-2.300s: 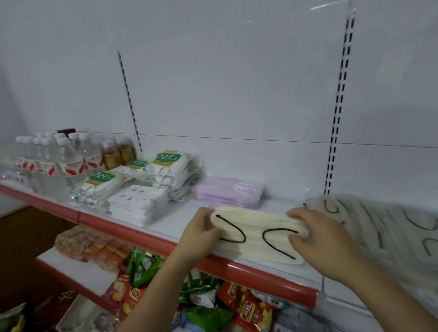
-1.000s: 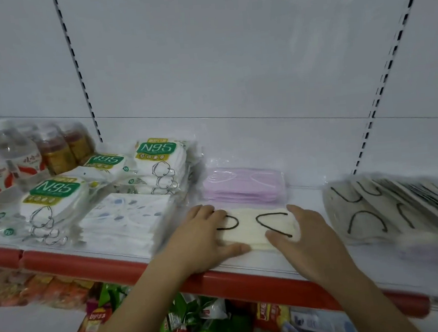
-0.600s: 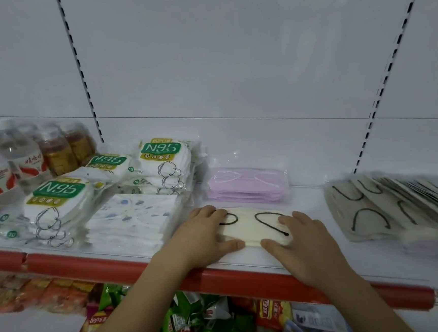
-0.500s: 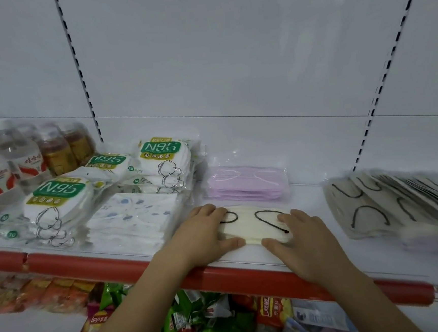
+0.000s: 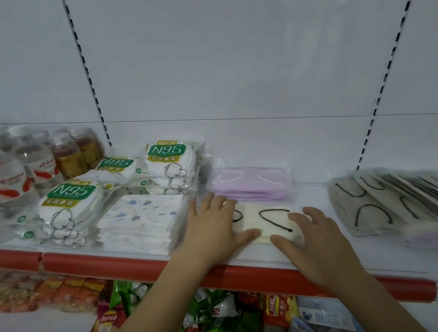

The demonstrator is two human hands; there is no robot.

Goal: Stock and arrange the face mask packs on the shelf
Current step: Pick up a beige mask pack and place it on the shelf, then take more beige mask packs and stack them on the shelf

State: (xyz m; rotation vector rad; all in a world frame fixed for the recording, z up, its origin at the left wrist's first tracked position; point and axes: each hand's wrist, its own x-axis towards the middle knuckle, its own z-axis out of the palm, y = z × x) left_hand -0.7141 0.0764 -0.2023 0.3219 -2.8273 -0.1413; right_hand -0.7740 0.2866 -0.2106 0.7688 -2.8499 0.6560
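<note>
Near the shelf point(image 5: 260, 255) front edge — cream mask pack point(image 5: 268, 222) lies flat, pushed further in than before | left hand point(image 5: 215, 227) spread, palm pressing its left end | right hand point(image 5: 317, 239) spread, fingers on its right end — pink pack point(image 5: 251, 184) just behind.

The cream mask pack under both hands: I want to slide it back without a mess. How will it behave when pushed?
The cream mask pack looks soft and flat, so it will probably bend rather than tip. Its clear glossy wrap on the smooth white shelf suggests easy sliding. It is likely light, so the pink pack behind may stop it.
</note>
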